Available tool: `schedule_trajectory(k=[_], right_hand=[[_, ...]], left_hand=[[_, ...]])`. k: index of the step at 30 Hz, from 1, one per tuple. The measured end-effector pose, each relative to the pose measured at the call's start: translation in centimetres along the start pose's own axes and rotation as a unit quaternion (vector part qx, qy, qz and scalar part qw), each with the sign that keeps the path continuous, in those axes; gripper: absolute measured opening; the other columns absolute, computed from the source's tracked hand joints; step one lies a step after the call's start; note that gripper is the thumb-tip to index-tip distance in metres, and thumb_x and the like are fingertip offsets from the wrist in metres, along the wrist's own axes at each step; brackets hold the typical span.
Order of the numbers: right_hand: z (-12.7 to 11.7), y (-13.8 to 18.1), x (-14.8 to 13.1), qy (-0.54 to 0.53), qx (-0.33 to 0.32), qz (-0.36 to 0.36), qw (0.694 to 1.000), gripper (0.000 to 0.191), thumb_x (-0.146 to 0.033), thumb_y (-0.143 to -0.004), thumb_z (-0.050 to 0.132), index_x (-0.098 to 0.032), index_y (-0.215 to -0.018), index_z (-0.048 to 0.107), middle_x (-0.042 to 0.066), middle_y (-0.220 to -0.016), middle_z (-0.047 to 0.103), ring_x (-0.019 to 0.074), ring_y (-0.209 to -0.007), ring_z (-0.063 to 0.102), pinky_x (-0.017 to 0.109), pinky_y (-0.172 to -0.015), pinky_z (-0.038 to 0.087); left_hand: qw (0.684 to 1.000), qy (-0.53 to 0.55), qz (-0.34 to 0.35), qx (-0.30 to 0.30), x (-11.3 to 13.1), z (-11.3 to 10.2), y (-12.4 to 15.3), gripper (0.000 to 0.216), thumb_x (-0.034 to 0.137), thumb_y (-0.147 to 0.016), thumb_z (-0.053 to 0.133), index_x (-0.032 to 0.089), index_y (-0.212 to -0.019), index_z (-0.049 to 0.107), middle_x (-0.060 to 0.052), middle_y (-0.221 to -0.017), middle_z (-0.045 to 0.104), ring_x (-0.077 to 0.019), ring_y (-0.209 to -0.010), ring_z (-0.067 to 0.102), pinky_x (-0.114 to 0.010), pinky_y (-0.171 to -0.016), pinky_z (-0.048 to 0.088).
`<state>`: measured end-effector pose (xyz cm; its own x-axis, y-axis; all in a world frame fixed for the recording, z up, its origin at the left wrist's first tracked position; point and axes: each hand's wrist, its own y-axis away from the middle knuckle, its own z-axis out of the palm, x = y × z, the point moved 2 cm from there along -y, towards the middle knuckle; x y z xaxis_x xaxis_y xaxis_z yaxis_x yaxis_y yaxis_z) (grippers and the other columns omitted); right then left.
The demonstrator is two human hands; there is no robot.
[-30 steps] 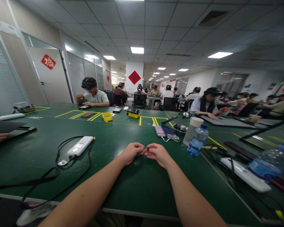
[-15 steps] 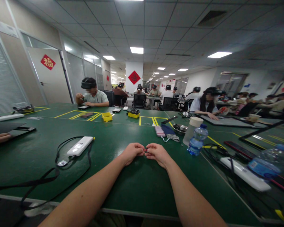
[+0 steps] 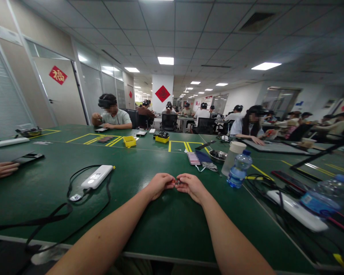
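Observation:
My left hand (image 3: 162,185) and my right hand (image 3: 191,186) meet above the green table (image 3: 172,225), fingertips pinched close together. Between them is a tiny object (image 3: 177,182), partly dark or silvery with a hint of red. It is too small and too covered by fingers to name. Both hands appear to pinch it, the left from one side and the right from the other. Their fingers are curled and closed.
Left of my hands lies a white power bank (image 3: 98,177) with a black cable. To the right stand a frosted bottle (image 3: 232,158) and a water bottle (image 3: 239,170). Beyond are a metal bowl (image 3: 218,151), yellow bins (image 3: 129,141) and a co-worker's hand (image 3: 2,170) at far left.
My fingers have shifted very slightly around the tiny object, and a little more of it shows. The co-worker's hand at far left has moved a bit to the right.

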<state>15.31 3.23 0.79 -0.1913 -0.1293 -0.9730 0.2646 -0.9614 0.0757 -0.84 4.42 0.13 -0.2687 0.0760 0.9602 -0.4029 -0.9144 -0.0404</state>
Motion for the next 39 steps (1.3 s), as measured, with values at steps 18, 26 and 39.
schedule_trajectory(k=[18, 26, 39], right_hand=[[0.03, 0.02, -0.16, -0.022, -0.006, 0.003, 1.0, 0.017, -0.016, -0.073, 0.056, -0.014, -0.089, 0.058, 0.009, -0.078, 0.068, 0.0159, -0.065, 0.067, 0.029, -0.063, 0.055], [0.18, 0.18, -0.38, -0.032, -0.01, -0.002, 0.999, 0.015, -0.021, -0.076, 0.054, -0.014, -0.089, 0.059, 0.009, -0.08, 0.068, 0.0159, -0.065, 0.067, 0.029, -0.062, 0.055], [-0.16, -0.14, 0.26, 0.029, 0.014, -0.024, 0.999, 0.02, -0.014, -0.067, 0.064, -0.015, -0.087, 0.058, 0.007, -0.083, 0.067, 0.0148, -0.065, 0.066, 0.028, -0.062, 0.055]], left_hand=[[0.998, 0.056, -0.008, -0.003, 0.23, -0.08, -0.16, 0.036, 0.04, -0.081, 0.054, 0.005, -0.081, 0.064, -0.015, -0.082, 0.065, -0.0138, -0.069, 0.062, -0.024, -0.069, 0.052], [0.998, 0.062, -0.007, 0.004, 0.22, -0.03, -0.14, 0.033, 0.038, -0.08, 0.057, 0.005, -0.08, 0.064, -0.015, -0.082, 0.065, -0.0134, -0.068, 0.062, -0.024, -0.068, 0.052], [0.998, -0.038, 0.046, 0.009, -0.1, -0.07, 0.04, 0.016, 0.016, -0.064, 0.069, 0.011, -0.077, 0.061, -0.006, -0.075, 0.065, -0.0089, -0.058, 0.058, -0.022, -0.06, 0.047]])
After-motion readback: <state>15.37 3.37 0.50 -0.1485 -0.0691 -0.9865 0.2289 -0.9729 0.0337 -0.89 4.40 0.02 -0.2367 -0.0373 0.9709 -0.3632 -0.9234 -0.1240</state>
